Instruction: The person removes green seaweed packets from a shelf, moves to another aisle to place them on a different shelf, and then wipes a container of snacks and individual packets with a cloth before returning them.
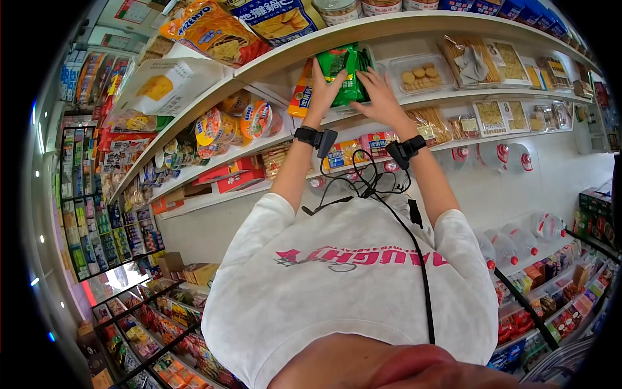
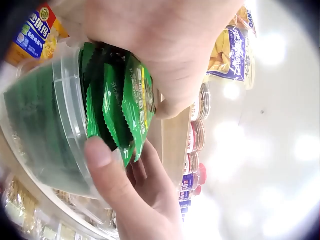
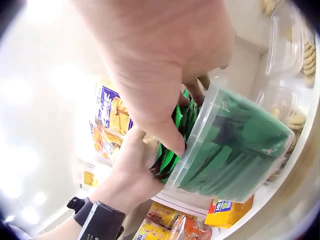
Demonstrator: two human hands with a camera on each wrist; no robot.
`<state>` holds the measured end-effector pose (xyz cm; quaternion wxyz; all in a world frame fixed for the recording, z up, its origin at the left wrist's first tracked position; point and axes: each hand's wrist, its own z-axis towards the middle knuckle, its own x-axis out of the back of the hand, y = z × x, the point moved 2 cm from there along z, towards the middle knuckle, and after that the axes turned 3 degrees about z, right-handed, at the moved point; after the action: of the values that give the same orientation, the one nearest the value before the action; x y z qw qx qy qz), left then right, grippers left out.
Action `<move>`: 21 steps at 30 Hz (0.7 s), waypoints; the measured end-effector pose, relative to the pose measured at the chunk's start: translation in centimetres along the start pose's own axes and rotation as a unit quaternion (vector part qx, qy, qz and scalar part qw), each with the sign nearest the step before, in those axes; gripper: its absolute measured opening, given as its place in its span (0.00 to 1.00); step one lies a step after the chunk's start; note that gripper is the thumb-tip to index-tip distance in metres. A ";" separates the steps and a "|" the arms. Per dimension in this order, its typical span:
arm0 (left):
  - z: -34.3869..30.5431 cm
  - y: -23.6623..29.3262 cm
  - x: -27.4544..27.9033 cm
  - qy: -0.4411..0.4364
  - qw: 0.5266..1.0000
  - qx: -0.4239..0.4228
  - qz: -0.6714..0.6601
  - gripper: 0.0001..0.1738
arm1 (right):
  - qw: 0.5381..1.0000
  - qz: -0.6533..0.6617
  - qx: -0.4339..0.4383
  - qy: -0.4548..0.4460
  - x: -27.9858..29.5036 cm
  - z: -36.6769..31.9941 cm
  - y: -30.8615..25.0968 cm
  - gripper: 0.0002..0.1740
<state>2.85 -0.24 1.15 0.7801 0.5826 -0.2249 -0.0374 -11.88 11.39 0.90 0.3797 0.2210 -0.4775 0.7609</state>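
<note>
Upright green snack packets (image 1: 348, 89) with serrated edges stand close together in a clear plastic tub (image 2: 64, 107), their tops showing above its rim. My left hand (image 1: 319, 97) holds the packets at their left side. From the right, my right hand (image 1: 383, 104) grips them, its thumb (image 2: 102, 155) overlapping the tub's rim in the left wrist view. More green packets (image 3: 235, 155) show through the tub wall in the right wrist view. Some fingertips of both hands are hidden among or behind the packets.
An orange snack bag (image 1: 300, 94) stands left of the tub; a clear box of round biscuits (image 1: 424, 74) sits to its right. Above runs the upper shelf edge (image 1: 389, 27), bearing bags and jars. Cup noodles (image 1: 260, 118) stand lower left. Black cables (image 1: 369, 185) hang before the shirt.
</note>
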 end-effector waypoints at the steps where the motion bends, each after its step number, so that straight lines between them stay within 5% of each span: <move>1: 0.0 0.4 0.0 -0.007 1.000 0.015 -0.012 0.48 | 1.000 0.017 -0.010 -0.008 0.1 0.0 -0.3 0.50; 9: 0.8 1.4 1.2 -0.042 0.999 0.025 -0.010 0.40 | 0.969 0.198 -0.134 0.061 1.5 3.8 1.6 0.45; 15: 1.2 1.6 1.0 -0.038 0.986 0.099 -0.130 0.36 | 0.971 0.187 -0.129 0.069 0.2 6.5 3.1 0.40; 18: 1.3 1.9 0.9 -0.068 0.991 0.116 -0.022 0.35 | 0.985 0.134 -0.099 0.040 -0.6 6.9 3.5 0.41; 21: 1.7 0.4 0.8 -0.072 0.990 0.102 -0.067 0.41 | 0.989 0.113 -0.077 0.058 -1.7 6.6 3.7 0.43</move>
<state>2.84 -1.89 2.19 0.6944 0.6683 -0.2440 -0.1083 -13.90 3.93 0.60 0.3344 0.0910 -0.5335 0.7715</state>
